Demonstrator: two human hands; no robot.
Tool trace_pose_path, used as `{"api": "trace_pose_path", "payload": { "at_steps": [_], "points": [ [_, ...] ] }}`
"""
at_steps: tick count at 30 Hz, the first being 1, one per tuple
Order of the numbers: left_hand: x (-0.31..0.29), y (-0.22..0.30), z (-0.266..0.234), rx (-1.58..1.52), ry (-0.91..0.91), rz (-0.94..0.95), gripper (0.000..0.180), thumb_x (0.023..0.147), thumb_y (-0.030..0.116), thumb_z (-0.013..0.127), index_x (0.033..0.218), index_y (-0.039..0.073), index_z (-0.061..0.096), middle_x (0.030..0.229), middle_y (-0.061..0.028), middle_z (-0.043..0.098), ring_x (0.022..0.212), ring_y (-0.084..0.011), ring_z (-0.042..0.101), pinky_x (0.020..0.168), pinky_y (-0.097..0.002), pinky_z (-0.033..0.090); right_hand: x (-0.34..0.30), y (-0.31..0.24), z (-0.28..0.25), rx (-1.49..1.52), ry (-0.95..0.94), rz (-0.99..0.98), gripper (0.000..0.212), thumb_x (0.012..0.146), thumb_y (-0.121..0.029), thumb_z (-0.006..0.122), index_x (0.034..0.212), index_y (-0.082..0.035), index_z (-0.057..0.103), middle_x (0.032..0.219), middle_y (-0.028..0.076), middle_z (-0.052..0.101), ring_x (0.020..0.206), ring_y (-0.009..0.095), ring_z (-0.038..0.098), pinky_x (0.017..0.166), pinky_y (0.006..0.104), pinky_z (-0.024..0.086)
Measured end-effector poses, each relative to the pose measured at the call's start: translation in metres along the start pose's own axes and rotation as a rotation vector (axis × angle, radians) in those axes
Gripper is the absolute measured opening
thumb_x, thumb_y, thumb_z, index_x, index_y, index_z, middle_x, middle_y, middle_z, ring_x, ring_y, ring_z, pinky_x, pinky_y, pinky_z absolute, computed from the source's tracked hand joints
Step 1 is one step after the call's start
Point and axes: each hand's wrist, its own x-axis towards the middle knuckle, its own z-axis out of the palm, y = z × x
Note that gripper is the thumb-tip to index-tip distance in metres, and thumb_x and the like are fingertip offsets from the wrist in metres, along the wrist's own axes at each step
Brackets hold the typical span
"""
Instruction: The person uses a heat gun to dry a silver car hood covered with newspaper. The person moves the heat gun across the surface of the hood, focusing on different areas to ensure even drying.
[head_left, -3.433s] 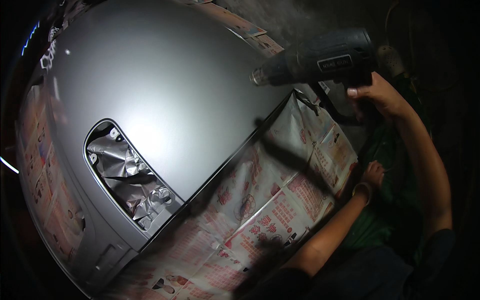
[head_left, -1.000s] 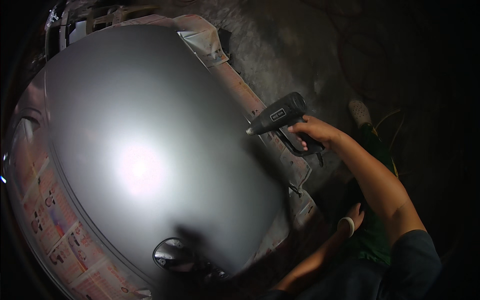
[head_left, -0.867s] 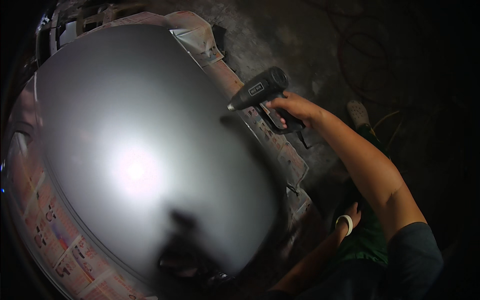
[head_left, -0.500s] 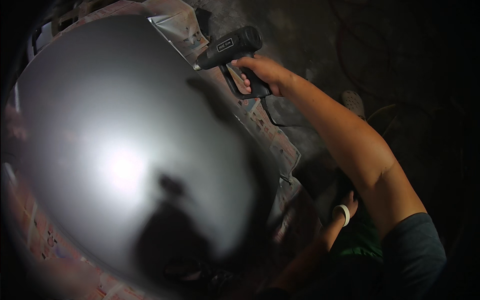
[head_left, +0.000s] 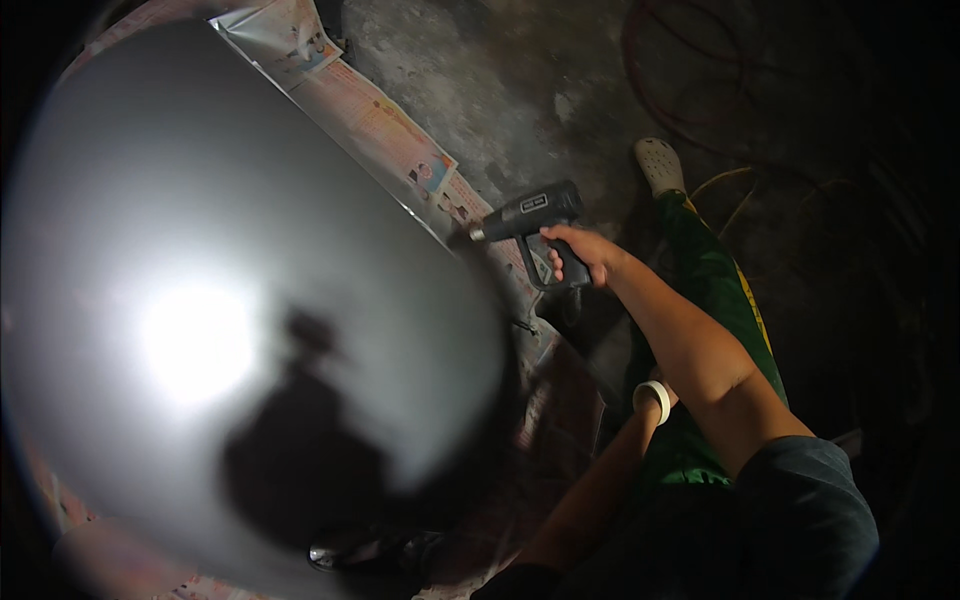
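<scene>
My right hand (head_left: 580, 252) is wrapped round the handle of a black heat gun (head_left: 540, 207). Its metal nozzle points left, close to the right edge of a large smooth grey panel (head_left: 330, 170), which looks like a car hood. Nozzle and panel seem slightly apart. Lower down, my left hand (head_left: 667, 387) is by my thigh, mostly behind my right forearm, so its fingers are hidden. A cream-coloured ring (head_left: 653, 402), like a tape roll or a band, sits round the left wrist.
Printed newspaper sheets (head_left: 375, 118) line the panel's edge. A red hose (head_left: 640, 85) lies coiled on the dark concrete floor (head_left: 480, 70). My foot in a pale clog (head_left: 658, 166) stands on that floor. A bright light glare and my dark shadow or reflection show on the panel.
My right hand has brought the heat gun back toward me along the panel's right edge. My left hand has slipped further behind the right forearm. The view has shifted right.
</scene>
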Motion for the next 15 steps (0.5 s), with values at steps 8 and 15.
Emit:
{"api": "trace_pose_path", "payload": {
  "at_steps": [8, 15],
  "points": [
    [0.001, -0.02, 0.03, -0.028, -0.083, -0.037, 0.033, 0.103, 0.024, 0.046, 0.126, 0.003, 0.058, 0.127, -0.0218, 0.063, 0.121, -0.0391, 0.058, 0.099, -0.0453, 0.049, 0.013, 0.072, -0.09, 0.082, 0.134, 0.254, 0.028, 0.098, -0.029, 0.066, 0.086, -0.007, 0.054, 0.065, 0.005, 0.058, 0.052, 0.018, 0.057, 0.051, 0.0339, 0.056],
    [0.007, -0.023, 0.053, -0.045, -0.122, -0.026, 0.034, 0.104, 0.026, 0.046, 0.127, 0.005, 0.058, 0.127, -0.0191, 0.063, 0.12, -0.0366, 0.059, 0.097, -0.0435, 0.05, 0.034, 0.091, -0.11, 0.095, 0.158, 0.321, 0.025, 0.099, -0.027, 0.065, 0.093, -0.007, 0.053, 0.065, 0.007, 0.059, 0.051, 0.021, 0.057, 0.051, 0.0363, 0.054]
  ]
}}
